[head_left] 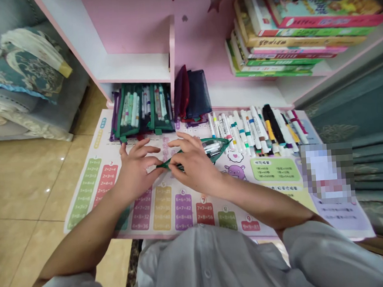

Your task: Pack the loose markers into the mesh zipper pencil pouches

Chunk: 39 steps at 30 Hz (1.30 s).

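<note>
A green mesh pencil pouch [216, 147] with pens inside lies on a multiplication-table mat [169, 206]. My right hand [193, 163] rests over the pouch's near end, thumb and fingers pinched on its green zipper edge. My left hand [136, 167] pinches the left tip of the same pouch, its other fingers spread above. Just behind the pouch is a row of loose markers [259, 128].
Filled green pouches [141, 107] stand under a pink and white shelf [136, 66], with dark red and navy pouches [191, 93] beside them. Stacked books [288, 31] sit at upper right. A teal curtain [370, 118] hangs right; tiled floor and a cushioned seat [26, 80] lie left.
</note>
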### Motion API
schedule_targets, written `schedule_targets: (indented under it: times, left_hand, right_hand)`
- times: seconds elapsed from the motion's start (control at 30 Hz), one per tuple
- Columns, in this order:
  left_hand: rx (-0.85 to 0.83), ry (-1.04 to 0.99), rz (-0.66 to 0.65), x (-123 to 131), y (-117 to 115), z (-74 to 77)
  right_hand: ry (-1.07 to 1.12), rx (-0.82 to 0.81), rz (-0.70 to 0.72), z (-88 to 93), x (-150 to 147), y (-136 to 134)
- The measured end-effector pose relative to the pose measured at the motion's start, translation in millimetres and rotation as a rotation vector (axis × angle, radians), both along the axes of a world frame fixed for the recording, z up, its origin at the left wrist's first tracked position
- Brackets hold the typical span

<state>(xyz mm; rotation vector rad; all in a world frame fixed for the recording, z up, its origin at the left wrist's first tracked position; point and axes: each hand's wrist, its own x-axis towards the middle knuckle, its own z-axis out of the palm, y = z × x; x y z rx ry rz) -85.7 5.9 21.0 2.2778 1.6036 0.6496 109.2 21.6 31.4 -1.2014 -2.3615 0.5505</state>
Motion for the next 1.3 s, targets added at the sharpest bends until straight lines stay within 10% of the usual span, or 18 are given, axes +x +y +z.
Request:
schedule_targets:
  times: [1.3]
  left_hand:
    - [0.006,-0.008,-0.040,-4.3,-1.8,-0.8]
  right_hand:
    - [-0.017,-0.073,0.023,-0.1,18.4,9.6]
